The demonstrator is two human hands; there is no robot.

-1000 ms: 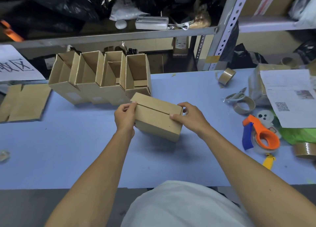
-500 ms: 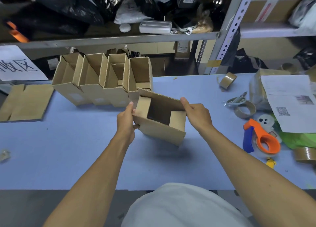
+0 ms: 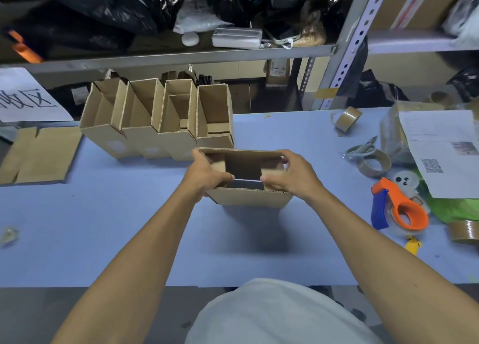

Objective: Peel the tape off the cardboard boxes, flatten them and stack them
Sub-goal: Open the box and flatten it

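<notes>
While both hands, left [image 3: 207,174] and right [image 3: 290,175], grip one open box [image 3: 250,197], four opened boxes [image 3: 158,121] stand behind.

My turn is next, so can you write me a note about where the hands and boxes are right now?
Left hand and right hand each grip an end of the open box, held over the blue table.
Four opened boxes stand in a row behind it.
A flattened box lies far left.
Left: flatten this box and those four, then stack.

Open cardboard boxes [image 3: 248,178]: 5. Flat cardboard [image 3: 39,154]: 1. Tape rolls [image 3: 347,118]: 3. Dispenser [image 3: 399,206]: 1.
</notes>
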